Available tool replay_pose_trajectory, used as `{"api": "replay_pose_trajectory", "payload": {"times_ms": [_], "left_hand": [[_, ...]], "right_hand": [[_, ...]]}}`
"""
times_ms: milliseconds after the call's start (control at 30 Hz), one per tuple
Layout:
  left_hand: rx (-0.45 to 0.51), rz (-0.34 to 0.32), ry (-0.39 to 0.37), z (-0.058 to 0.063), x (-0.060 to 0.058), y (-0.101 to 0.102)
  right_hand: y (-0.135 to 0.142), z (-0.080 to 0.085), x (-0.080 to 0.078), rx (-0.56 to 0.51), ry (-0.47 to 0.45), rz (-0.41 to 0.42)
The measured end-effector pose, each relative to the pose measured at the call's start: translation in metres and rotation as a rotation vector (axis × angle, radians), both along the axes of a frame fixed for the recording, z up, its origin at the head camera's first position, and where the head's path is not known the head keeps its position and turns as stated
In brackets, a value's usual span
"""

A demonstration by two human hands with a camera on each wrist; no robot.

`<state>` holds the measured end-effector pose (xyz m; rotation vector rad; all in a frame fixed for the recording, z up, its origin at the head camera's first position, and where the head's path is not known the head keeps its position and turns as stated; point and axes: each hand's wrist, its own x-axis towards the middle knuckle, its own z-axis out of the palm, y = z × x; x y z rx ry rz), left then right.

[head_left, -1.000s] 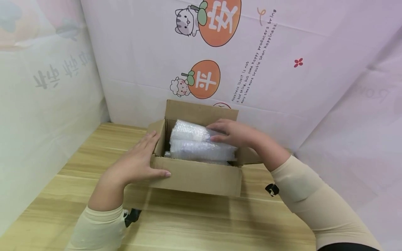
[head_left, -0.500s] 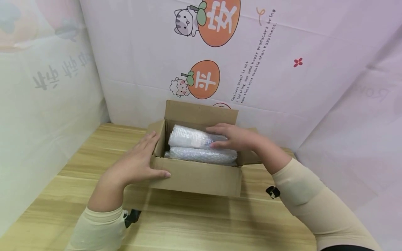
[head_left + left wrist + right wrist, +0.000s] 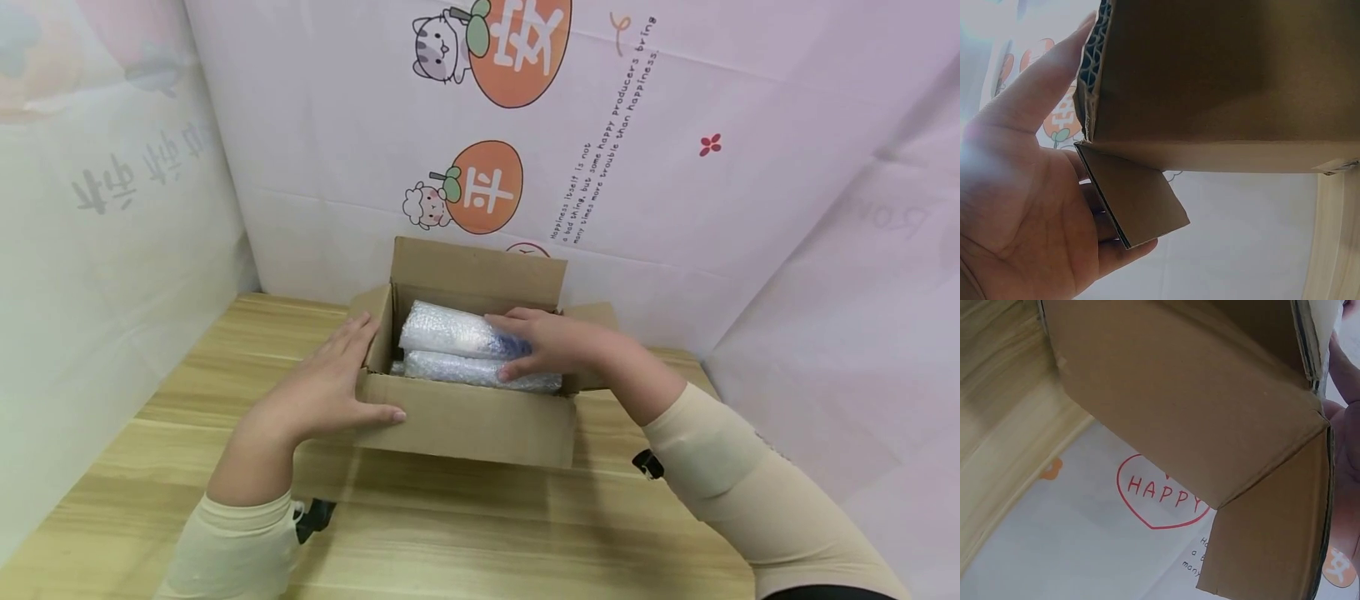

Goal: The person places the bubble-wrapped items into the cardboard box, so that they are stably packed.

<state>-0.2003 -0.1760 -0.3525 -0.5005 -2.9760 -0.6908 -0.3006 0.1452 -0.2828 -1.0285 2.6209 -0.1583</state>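
An open cardboard box (image 3: pixel 465 421) stands on the table with its flaps spread. Two bubble-wrapped bundles, an upper one (image 3: pixel 438 327) and a lower one (image 3: pixel 450 367), lie side by side inside. My right hand (image 3: pixel 562 340) presses on them from above, fingers stretched over the upper bundle and thumb on the lower. At the box's left side my left hand (image 3: pixel 322 383) rests with extended fingers against the side flap (image 3: pixel 1138 197), the thumb lying on the front flap. What lies under the bundles is mostly hidden. In the right wrist view only part of the right hand (image 3: pixel 1345 447) shows behind the cardboard.
The wooden table (image 3: pixel 450 533) extends in front of the box. A printed white cloth (image 3: pixel 645 292) hangs right behind it, and pale cloth walls close off both sides. Another flap (image 3: pixel 592 315) sticks out to the right under my right forearm.
My right hand has moved slightly down, and the bubble-wrapped bundles now sit lower in the box. The left hand has stayed in place.
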Motion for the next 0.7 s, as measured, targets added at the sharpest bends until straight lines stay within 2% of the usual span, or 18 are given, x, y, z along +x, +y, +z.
{"api": "replay_pose_trajectory", "payload": {"times_ms": [200,333,533,700], "left_hand": [[-0.001,-0.003,-0.004,0.001,0.001,0.001],[-0.01,-0.007,0.0,0.001,0.001,0.002],[-0.032,-0.013,0.008,0.0,0.004,-0.002],[-0.045,-0.022,0.024,-0.001,0.006,-0.004]], "right_hand": [[0.004,0.0,0.002,-0.014,0.042,0.012],[0.009,0.007,0.007,-0.051,0.064,-0.022],[0.027,0.023,0.02,-0.205,0.168,-0.127],[0.053,0.026,0.034,-0.346,0.294,-0.199]]}}
